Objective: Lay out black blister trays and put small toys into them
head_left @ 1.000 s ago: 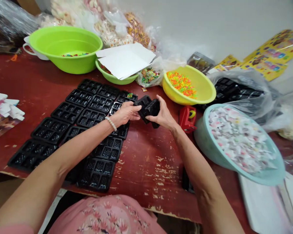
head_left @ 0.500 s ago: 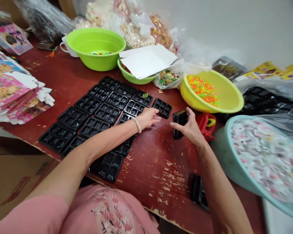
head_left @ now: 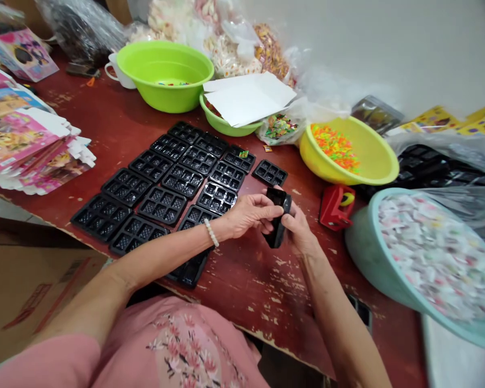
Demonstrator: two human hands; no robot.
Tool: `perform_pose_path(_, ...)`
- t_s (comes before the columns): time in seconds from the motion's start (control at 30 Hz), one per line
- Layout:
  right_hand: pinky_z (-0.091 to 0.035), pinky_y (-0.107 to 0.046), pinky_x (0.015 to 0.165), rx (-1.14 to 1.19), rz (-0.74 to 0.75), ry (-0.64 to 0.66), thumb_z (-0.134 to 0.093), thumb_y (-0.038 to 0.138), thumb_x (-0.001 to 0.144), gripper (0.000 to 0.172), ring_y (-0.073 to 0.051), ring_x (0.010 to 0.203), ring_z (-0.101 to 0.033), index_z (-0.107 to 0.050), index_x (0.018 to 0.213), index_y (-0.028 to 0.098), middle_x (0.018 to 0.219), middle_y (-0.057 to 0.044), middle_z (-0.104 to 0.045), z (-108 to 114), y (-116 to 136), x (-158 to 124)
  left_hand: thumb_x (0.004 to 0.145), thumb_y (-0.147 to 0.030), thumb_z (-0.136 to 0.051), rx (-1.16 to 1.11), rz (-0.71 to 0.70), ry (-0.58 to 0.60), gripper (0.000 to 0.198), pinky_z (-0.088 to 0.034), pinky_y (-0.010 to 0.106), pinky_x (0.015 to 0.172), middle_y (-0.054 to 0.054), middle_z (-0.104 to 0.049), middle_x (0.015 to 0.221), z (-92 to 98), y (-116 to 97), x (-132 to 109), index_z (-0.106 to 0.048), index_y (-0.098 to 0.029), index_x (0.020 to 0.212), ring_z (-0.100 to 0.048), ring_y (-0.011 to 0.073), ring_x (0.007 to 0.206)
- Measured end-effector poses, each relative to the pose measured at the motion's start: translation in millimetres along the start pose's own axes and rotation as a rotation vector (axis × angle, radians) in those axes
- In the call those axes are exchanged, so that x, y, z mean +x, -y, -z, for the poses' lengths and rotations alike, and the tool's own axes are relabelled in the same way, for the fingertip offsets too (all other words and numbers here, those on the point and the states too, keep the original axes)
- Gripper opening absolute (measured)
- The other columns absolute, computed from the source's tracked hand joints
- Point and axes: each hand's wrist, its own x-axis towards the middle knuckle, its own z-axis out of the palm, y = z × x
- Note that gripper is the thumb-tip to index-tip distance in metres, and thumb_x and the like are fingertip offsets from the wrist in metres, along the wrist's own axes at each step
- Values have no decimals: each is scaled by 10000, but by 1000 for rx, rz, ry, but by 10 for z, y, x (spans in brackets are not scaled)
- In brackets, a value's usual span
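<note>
Both my hands meet over the red table (head_left: 242, 280) on a small stack of black plastic trays (head_left: 277, 222). My right hand (head_left: 298, 229) grips the stack from the right side, fingers wrapped round it. My left hand (head_left: 248, 214) pinches its top edge with curled fingers. Left of my hands, several black compartment trays (head_left: 173, 183) lie flat in rows on the table. One single tray (head_left: 270, 172) lies apart just beyond my hands.
A yellow basin of orange and green candy (head_left: 350, 148) and a red tape dispenser (head_left: 334, 206) sit right of my hands. A teal basin of wrapped sweets (head_left: 428, 258) is at the right, green basins (head_left: 165, 73) at the back, printed cartons (head_left: 28, 140) at the left.
My left hand set one tray down beyond the rows, then came back to the stack. My right hand drew the stack nearer to me, and both hands now hold it.
</note>
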Motion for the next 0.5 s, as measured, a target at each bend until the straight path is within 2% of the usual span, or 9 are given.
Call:
perform_pose_path(0.07, -577, -309, 587, 51, -5, 27, -955, 538, 657, 824, -132, 644, -589, -643, 1377, 285, 1088, -59, -724, -38, -11, -24, 719, -321, -931, -18, -2, -18, 381, -551, 215, 470, -36, -640, 577, -15, 31, -22, -593, -152, 764, -624, 105, 462)
perform_pose_path(0.1, -563, -298, 567, 76, -14, 44, -949, 546, 668, 810, -121, 604, -561, -650, 1366, 267, 946, -29, -704, -52, -16, -33, 713, -306, -932, -33, -6, -25, 372, -551, 213, 463, -39, -639, 576, -20, 44, -29, -598, -150, 768, -628, 107, 459)
perform_pose_path(0.17, -537, -272, 542, 122, -28, 77, -938, 566, 683, 812, -111, 575, -541, -646, 1366, 237, 797, 14, -632, -73, -28, -47, 701, -283, -932, -64, -16, -37, 364, -547, 208, 449, -47, -633, 579, -29, 61, -41, -600, -148, 770, -637, 111, 455)
perform_pose_path(0.27, -513, -250, 517, 142, -25, 105, -923, 593, 697, 819, -106, 573, -542, -640, 1361, 207, 765, 26, -595, -89, -51, -50, 690, -288, -939, -56, -24, -62, 380, -544, 204, 442, -54, -628, 588, -44, 60, -64, -595, -149, 774, -638, 109, 447)
perform_pose_path(0.5, -526, -262, 547, 129, 14, 119, -911, 591, 721, 754, -107, 576, -559, -638, 1312, 210, 784, 20, -616, -120, -82, 4, 586, -467, -982, 10, -154, -86, 541, -531, 192, 431, -65, -631, 614, -31, 51, -122, -593, -161, 805, -616, 91, 435)
